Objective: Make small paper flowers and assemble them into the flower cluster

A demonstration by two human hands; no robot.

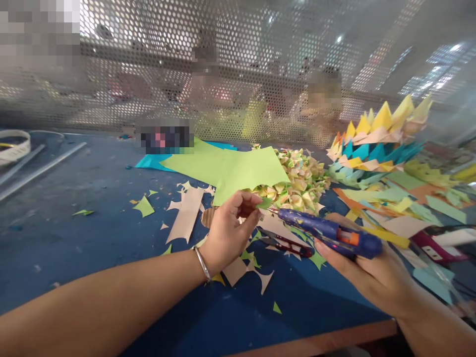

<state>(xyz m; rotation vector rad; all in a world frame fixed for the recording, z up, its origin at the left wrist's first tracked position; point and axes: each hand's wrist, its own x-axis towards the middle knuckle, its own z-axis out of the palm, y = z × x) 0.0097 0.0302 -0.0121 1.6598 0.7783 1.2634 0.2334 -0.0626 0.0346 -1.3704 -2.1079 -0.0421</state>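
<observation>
Head camera: one blue glue gun (327, 233) in one right hand (357, 253)

The single view comes from a camera worn on the person's head, above the near side of the blue table (89, 238). It faces forward and down across the tabletop, to the perforated screen (156, 54) at the far side. The left hand (232, 225) and right hand (375, 270) are close to the lens, near the middle and to the right, with the forearms running in from the near corners. The table's near edge (334, 339) slants across the bottom right, and the outlook is wide.
</observation>
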